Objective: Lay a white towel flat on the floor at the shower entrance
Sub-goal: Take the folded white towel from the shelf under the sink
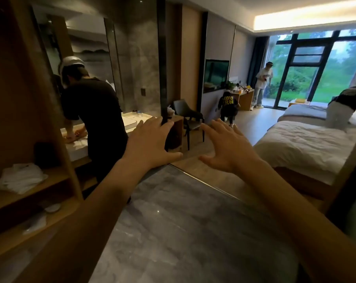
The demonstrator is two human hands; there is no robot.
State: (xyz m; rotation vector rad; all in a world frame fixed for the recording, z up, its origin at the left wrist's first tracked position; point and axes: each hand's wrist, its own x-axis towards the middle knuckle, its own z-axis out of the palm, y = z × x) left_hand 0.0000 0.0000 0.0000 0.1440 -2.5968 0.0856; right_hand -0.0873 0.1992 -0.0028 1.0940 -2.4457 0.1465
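While hands spread empty, shelf (40, 178) holds maybe towel (19, 177).

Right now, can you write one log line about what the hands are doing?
left hand: open, empty | right hand: open, empty | white cloth: crumpled on shelf | grey floor: no towel laid
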